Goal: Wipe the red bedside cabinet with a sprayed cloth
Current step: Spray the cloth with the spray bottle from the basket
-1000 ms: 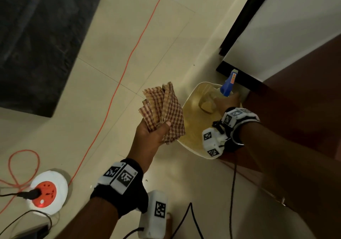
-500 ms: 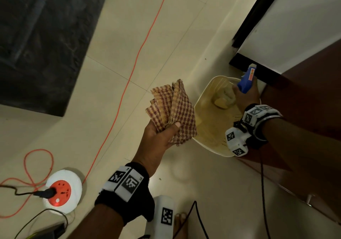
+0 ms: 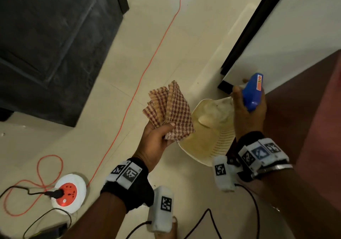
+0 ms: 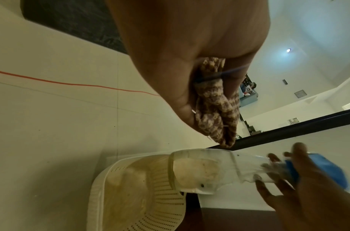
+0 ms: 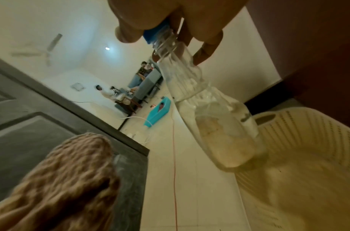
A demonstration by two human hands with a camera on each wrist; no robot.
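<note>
Taking the basket [image 3: 219, 144] on the floor [image 3: 166, 36] as the landmark: far to its left a round socket [image 3: 69, 192] lies on the tiles with a black plug in it, and an orange cord [image 3: 147, 67] runs away from it across the floor past a dark door [image 3: 55, 45]. Just left of the basket, the left hand [image 3: 156, 143] is raised, thumb and curled fingers pinching a folded checked cloth [image 3: 169, 109] that fans upward and overlaps the basket's left rim. Above the basket the right hand [image 3: 247, 113] has its fingers wrapped round the neck of a clear bottle [image 4: 205, 170] with a blue spray head [image 3: 251, 91], the bottle's base hanging over the basket. To the basket's right stands the red cabinet [image 3: 295, 100], touching or nearly touching the basket's right edge.
</note>
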